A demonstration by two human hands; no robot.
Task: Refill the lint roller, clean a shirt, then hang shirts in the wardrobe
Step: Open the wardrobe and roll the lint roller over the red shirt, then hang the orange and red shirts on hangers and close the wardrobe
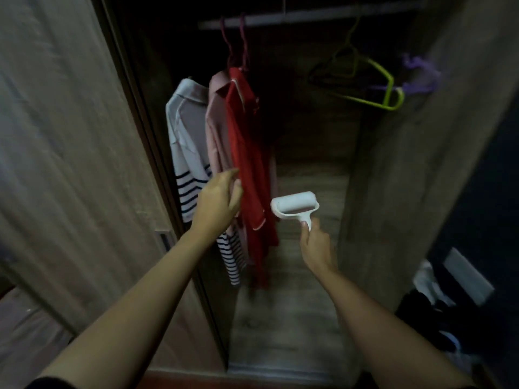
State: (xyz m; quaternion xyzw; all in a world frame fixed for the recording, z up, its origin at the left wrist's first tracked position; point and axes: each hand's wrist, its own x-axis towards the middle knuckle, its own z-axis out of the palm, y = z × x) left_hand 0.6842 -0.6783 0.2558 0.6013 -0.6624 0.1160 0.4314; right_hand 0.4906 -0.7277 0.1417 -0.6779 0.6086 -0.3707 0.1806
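Three shirts hang from the rail [309,16] inside the open wardrobe: a white one with navy stripes [185,153], a pale pink one [217,127] and a red one [247,164]. My left hand [219,200] reaches to the red shirt's left edge, fingers curled against the fabric; whether it pinches the cloth is unclear. My right hand [316,245] grips the handle of a white lint roller [295,206], held upright just right of the red shirt and apart from it.
Empty hangers, a lime green one [384,91] among them, hang at the right of the rail beside a purple item [418,74]. The wardrobe door [70,136] stands at my left, the side panel [407,164] at my right. Dark clothes [432,313] lie at lower right.
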